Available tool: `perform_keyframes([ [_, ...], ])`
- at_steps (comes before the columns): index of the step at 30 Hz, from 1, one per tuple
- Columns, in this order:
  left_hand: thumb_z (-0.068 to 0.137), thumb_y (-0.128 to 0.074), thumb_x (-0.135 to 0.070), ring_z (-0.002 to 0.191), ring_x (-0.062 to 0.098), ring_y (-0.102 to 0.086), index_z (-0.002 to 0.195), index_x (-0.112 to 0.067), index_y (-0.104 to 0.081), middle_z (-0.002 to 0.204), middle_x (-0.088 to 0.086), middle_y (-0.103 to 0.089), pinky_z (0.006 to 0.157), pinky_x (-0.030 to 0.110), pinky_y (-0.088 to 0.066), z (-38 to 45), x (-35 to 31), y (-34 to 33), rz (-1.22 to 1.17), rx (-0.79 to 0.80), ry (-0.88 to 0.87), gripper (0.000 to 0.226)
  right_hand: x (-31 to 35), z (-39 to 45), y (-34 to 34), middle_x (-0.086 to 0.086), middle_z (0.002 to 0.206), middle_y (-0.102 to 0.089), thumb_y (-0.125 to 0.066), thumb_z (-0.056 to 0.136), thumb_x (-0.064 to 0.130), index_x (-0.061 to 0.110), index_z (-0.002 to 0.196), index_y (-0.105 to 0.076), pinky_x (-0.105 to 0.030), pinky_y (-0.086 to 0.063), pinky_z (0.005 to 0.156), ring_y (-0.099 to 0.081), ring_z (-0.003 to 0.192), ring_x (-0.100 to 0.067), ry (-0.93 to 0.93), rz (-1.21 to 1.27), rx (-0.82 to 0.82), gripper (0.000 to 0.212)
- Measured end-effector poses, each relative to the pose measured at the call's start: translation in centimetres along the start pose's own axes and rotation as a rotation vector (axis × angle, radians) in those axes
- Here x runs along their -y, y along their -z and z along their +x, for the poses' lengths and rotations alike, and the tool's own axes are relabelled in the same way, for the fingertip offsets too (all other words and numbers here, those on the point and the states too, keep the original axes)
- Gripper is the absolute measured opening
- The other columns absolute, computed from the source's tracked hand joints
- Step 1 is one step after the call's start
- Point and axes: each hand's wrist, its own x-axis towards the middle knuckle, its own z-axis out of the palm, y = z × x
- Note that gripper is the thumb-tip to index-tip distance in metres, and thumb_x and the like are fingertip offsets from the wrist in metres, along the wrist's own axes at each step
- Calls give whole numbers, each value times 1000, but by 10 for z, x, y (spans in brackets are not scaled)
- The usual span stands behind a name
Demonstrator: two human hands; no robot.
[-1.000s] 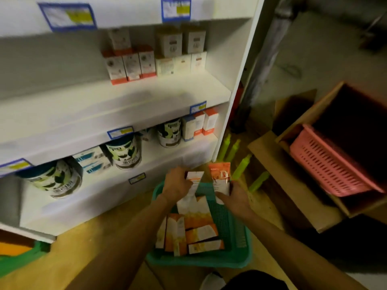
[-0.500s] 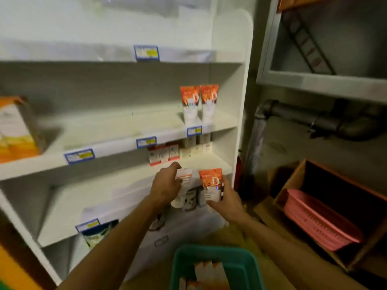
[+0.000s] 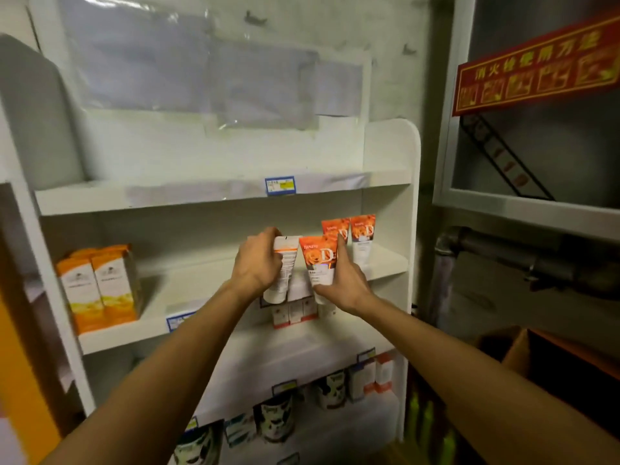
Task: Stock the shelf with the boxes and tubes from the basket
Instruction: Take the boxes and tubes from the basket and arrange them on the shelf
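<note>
The left hand [image 3: 256, 265] is gripping a white plastic tube [image 3: 282, 268], its back label showing, while the right hand [image 3: 342, 280] is pinching an orange-and-white tube [image 3: 318, 260]; both are being held in front of the white shelf [image 3: 385, 263], just left of two standing orange-topped tubes [image 3: 362, 238].

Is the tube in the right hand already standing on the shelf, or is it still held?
Still held. The right hand grips the orange tube in front of the shelf, not set beside the two standing tubes.

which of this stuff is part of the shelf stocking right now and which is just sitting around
In the job: left hand gripping a white tube; right hand gripping an orange tube; two shelved tubes; shelf.

Lying about: orange boxes; tins; red sign.
</note>
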Motion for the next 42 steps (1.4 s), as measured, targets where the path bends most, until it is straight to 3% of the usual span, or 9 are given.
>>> perform_keyframes([
  [4, 88, -61, -9, 98, 35, -66, 114, -17, -61, 112, 13, -71, 83, 43, -56, 23, 9, 5, -34, -26, 68, 26, 12, 36, -13, -9, 130, -60, -77, 75, 28, 32, 151, 21, -47, -52, 95, -62, 112, -31, -34, 21, 20, 125],
  [10, 90, -62, -11, 96, 31, -67, 113, -19, -60, 111, 11, -71, 83, 44, -58, 45, 39, -18, -27, -4, 119, 25, 5, 69, -44, -11, 142, -50, -79, 78, 25, 32, 150, 25, -47, -48, 101, -57, 121, -32, -39, 9, 18, 127],
  [14, 93, -62, -13, 105, 31, -66, 124, -14, -56, 119, 11, -69, 89, 40, -56, 63, 59, -34, -27, -10, 141, 32, 0, 88, -67, -8, 149, -40, -80, 79, 25, 37, 149, 25, -48, -45, 105, -48, 132, -31, -15, 22, -6, 126],
  [22, 96, -61, -16, 110, 26, -59, 127, -12, -49, 126, 10, -55, 91, 34, -50, 86, 83, -57, -23, -10, 84, 33, -7, 120, -89, -5, 153, -32, -78, 81, 18, 36, 149, 26, -44, -47, 101, -51, 129, -29, 2, 39, 8, 126],
  [28, 98, -56, -24, 128, 29, -51, 149, -10, -31, 153, 10, -33, 100, 38, -50, 86, 88, -60, 132, 50, -36, 58, -4, 122, -87, -7, 155, -31, -79, 80, 19, 32, 149, 27, -45, -47, 100, -52, 127, -30, -28, -16, 7, 127],
  [31, 99, -49, -42, 148, 30, -25, 158, -9, -13, 164, 12, -15, 116, 41, -33, 81, 87, -59, 311, 61, -52, 76, 2, 120, -83, -7, 160, -20, -78, 82, 25, 25, 151, 25, -41, -49, 98, -54, 124, -31, -25, -77, 3, 125],
  [34, 99, -38, -57, 153, 30, -7, 159, -9, -2, 167, 13, -2, 123, 42, -16, 74, 83, -54, 433, 73, -63, 85, 8, 113, -77, -7, 163, -10, -74, 85, 33, 17, 154, 19, -39, -47, 100, -49, 131, -32, -25, -124, -20, 117],
  [38, 99, -31, -62, 154, 30, -1, 159, -11, 5, 167, 12, 5, 125, 43, -9, 60, 75, -48, 483, 127, -67, 87, 15, 95, -67, -8, 163, -10, -69, 89, 36, 14, 155, 12, -38, -46, 102, -42, 137, -30, -25, -184, -29, 107],
  [42, 100, -28, -61, 154, 29, -2, 159, -10, 2, 167, 12, 2, 125, 44, -8, 35, 63, -45, 507, 151, -90, 84, 9, 69, -58, -8, 164, -10, -62, 92, 44, 12, 156, 4, -44, -38, 110, -23, 148, -29, -18, -284, 57, 97],
])
